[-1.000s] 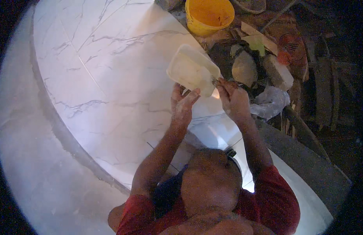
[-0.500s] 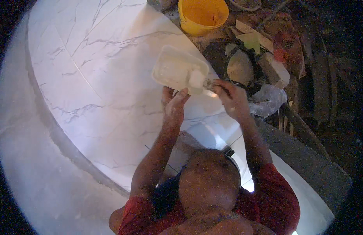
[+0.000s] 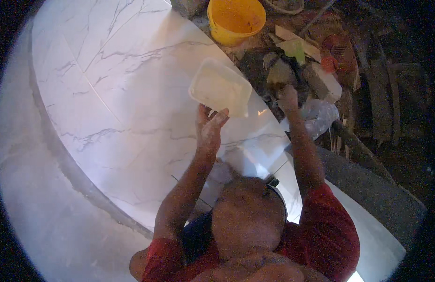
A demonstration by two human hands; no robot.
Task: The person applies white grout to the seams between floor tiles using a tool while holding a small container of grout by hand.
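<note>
My left hand (image 3: 211, 126) grips the near rim of a translucent rectangular plastic tub (image 3: 220, 89), thumb and fingers on its edge. A pale, creamy layer covers the inside of the tub. Off to the right, my right hand (image 3: 287, 97) is closed and reaches down at a dark bag (image 3: 257, 66) that holds a mound of greyish powder (image 3: 281, 73). Whatever the right fingers hold is lost in the shadow there.
White marble-patterned tiles (image 3: 147, 84) cover the surface, bounded on the left by a grey edge strip (image 3: 62, 155). Beyond the tiles at right stand a yellow bucket (image 3: 235, 28), a pale block (image 3: 323, 82), crumpled clear plastic (image 3: 318, 117) and board scraps (image 3: 283, 35).
My right hand has left the tub's corner with the small tool it held and moved right to the dark bag. The tub stays in my left hand, slightly shifted.
</note>
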